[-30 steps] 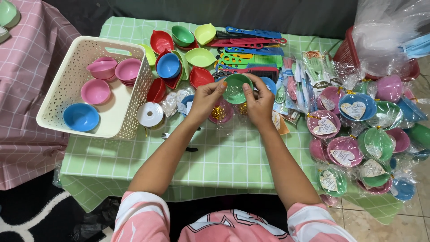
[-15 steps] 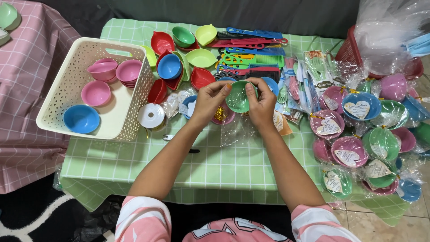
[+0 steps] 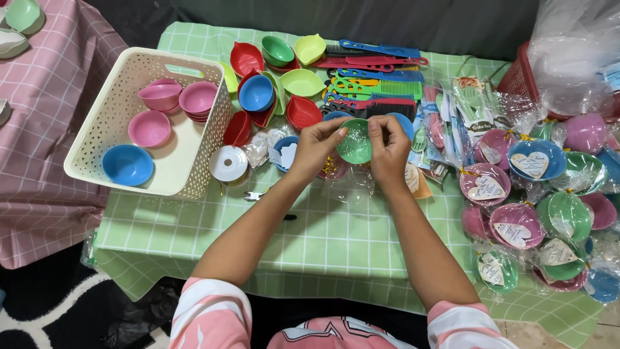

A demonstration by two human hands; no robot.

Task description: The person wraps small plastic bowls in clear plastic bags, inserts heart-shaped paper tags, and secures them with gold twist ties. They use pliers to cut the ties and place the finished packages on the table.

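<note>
Between both hands, above the middle of the green checked tablecloth (image 3: 323,239), sits a small green bowl (image 3: 355,143), tilted so its inside faces the camera. Left hand (image 3: 316,147) pinches its left rim, thumb on top, fingers curled narrow; right hand (image 3: 389,150) pinches the right rim the same way. Both are closed on the bowl, not wide. Clear plastic wrap (image 3: 352,187) hangs crumpled just below the hands, some of it seemingly still over the bowl's face; can't tell if it is fully round it. Judgement: to do this well, keep the pinch on the rim only, pull the film taut evenly from both sides, and hold the bowl off the table so the wrap doesn't snag on the loose bits underneath. Bowl looks like thin glossy plastic, round, shallow, plain green, light glare on the inside. Left of the left hand: white tape roll (image 3: 228,163), then white lattice basket (image 3: 139,119) with pink and blue bowls. Beyond the hands: loose coloured bowls and a stack of combs (image 3: 374,77). Right of the right hand: wrapped bowls with heart tags (image 3: 529,194).
</note>
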